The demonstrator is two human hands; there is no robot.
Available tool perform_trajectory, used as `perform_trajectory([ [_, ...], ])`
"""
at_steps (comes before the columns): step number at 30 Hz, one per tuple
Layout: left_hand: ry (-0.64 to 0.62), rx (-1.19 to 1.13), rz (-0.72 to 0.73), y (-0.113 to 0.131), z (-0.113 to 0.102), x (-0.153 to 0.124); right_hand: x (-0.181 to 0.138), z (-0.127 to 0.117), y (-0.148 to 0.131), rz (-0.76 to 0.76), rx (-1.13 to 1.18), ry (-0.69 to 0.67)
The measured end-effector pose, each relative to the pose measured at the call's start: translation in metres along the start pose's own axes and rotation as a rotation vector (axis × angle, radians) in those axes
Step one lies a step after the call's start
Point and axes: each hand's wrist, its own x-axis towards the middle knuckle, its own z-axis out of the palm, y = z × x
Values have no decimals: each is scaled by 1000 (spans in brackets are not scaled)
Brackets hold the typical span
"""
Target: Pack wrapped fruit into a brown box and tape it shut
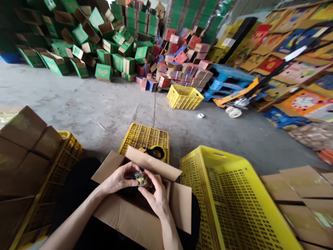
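Observation:
Above an open cardboard box (125, 215) on my lap, my left hand (125, 178) and my right hand (157, 194) hold a small plastic-wrapped item (142, 178) between them. The item is shiny, with yellow and dark patches; its exact kind cannot be made out. Fingers of both hands are curled in on it from either side. The box flaps are folded outward, and its contents look dark and mostly hidden behind the hands. Just beyond the far flap, a black and yellow tape dispenser (157, 152) lies on a yellow crate (142, 133).
To my right stands a large yellow crate (231, 159), with closed cartons (304, 208) past it. Stacked cartons (23, 149) are on my left. Farther out are another yellow crate (184, 97), a pallet jack (236, 99), blue pallets (229, 78) and piled green boxes (104, 71).

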Motion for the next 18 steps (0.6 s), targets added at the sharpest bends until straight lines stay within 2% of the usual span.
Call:
perform_trajectory([
  [3, -38, -27, -17, -2, 0, -1, -2, 3, 2, -24, -8, -17],
  [6, -18, -62, -7, -5, -1, -1, -2, 4, 4, -32, 17, 25],
  [8, -19, -67, -2, -5, -1, -1, -2, 4, 4, 2, 83, 46],
  [13, -123, -70, -76, 3, 1, -1, -1, 4, 1, 46, 327, 127],
  [15, -116, -45, -78, 8, 2, -1, 0, 3, -2, 45, 364, 145],
  [18, -51, 19, -80, 12, 2, -1, 0, 2, -7, 71, 383, 102],
])
